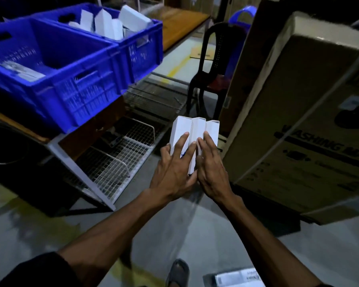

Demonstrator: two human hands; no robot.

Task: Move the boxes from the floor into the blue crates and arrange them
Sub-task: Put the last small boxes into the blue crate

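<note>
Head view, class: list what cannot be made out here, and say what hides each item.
1. White boxes: their near ends, and any print there, are covered by the left hand and right hand.
2. Near blue crate: its wall hides most of its contents; motion blur smears the rest.
3. Box on the floor: cut off by the bottom edge.
4. Washing machine carton: lettering cut by the right edge.

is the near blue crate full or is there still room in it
Still room. The near blue crate shows mostly bare floor and walls, with only a few flat items lying at its left.
</note>
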